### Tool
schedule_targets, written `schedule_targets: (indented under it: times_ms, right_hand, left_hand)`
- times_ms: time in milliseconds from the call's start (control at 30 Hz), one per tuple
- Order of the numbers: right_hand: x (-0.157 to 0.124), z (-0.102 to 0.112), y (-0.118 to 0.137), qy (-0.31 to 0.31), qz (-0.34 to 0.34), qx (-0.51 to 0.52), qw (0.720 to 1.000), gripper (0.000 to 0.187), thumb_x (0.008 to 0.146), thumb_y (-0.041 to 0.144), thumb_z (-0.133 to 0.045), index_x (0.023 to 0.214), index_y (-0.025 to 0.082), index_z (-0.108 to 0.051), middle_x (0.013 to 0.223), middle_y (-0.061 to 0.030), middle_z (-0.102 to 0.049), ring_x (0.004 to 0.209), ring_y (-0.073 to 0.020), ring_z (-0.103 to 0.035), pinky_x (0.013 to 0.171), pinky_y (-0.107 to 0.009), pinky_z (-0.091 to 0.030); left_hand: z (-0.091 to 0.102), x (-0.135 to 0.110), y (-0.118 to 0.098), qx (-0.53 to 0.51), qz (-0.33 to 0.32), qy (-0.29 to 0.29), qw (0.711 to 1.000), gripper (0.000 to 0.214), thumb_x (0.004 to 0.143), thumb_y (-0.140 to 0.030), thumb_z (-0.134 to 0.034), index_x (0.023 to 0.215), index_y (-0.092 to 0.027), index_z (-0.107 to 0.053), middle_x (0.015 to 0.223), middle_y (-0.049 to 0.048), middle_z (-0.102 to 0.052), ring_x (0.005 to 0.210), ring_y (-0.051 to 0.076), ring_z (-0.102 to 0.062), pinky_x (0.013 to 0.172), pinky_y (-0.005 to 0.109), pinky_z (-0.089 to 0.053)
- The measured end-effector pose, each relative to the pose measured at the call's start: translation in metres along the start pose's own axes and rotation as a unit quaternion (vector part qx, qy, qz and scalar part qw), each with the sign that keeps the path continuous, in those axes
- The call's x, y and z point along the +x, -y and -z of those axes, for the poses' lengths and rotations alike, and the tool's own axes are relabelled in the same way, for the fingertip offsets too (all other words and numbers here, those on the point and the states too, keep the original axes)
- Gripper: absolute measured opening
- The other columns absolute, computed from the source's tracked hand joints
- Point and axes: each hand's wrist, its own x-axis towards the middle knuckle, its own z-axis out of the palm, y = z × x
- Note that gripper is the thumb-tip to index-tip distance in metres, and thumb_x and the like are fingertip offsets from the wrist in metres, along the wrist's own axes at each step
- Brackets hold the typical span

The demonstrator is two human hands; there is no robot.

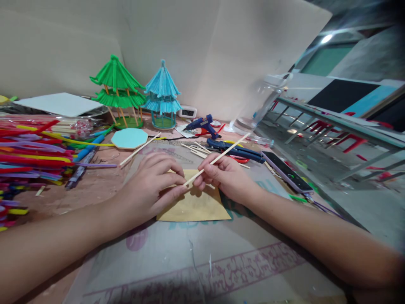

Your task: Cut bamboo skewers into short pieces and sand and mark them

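Note:
My right hand (pixel 226 177) pinches the lower end of a long thin wooden stick (pixel 221 156) that slants up to the right. My left hand (pixel 152 185) rests palm down on a tan cardboard piece (pixel 196 207), its curled fingertips touching the stick's lower tip. The cardboard lies on a printed grey mat (pixel 202 261).
A green straw pagoda (pixel 118 90) and a blue one (pixel 163 95) stand at the back. Colourful straws (pixel 28 156) pile at the left. A light blue octagon (pixel 129 138), loose sticks (pixel 194 150), a blue glue gun (pixel 204 125), blue pliers (pixel 237 150) and a phone (pixel 286 171) lie around.

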Motion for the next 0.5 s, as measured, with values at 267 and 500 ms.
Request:
schedule_targets:
  times_ms: [267,500]
  right_hand:
    - [0.010,0.024,0.021,-0.184,0.059,0.010,0.981,0.029,0.089,0.047,-0.069,0.082,0.019,-0.065,0.060,0.0008,-0.067,0.052,-0.0099,-0.058,0.054,-0.020,-0.048]
    - [0.012,0.052,0.030,-0.252,0.182,-0.235,0.921,0.030,0.090,0.048,-0.065,0.078,0.020,-0.067,0.071,-0.0011,-0.066,0.066,-0.0151,-0.058,0.067,-0.028,-0.047]
  left_hand:
    - [0.001,-0.001,0.005,-0.005,0.073,0.007,0.997,0.036,0.104,-0.030,-0.038,0.094,-0.020,-0.071,0.105,0.0057,-0.067,0.104,0.022,-0.057,0.092,0.039,-0.042]
    - [0.012,0.003,0.019,0.072,0.101,0.089,0.988,0.031,0.099,-0.031,-0.042,0.096,-0.021,-0.071,0.105,0.0081,-0.067,0.095,0.024,-0.061,0.082,0.039,-0.047]
